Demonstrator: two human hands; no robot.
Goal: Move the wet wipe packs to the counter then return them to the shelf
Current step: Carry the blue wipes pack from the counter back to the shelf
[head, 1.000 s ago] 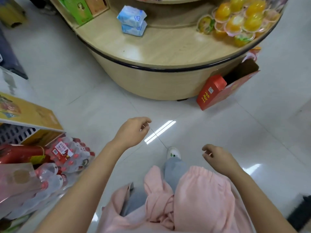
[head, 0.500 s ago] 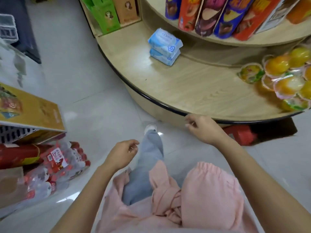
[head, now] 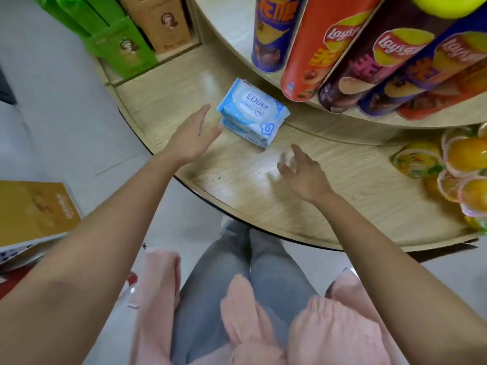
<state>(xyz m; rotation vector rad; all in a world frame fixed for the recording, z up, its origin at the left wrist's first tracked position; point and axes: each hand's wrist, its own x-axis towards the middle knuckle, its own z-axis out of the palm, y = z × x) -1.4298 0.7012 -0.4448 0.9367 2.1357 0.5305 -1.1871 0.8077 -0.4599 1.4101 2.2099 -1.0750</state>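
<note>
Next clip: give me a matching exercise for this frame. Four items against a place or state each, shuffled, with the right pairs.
Items
1. wet wipe packs
2. left hand
3. chip cans
4. jelly cups

Places or states
A. on the upper tier
B. far right of the lower shelf
C. stacked two high on the lower shelf
D. open, fingers straight, beside the stack

Pairs: 1-C; 2-D; 3-A; 4-B
</note>
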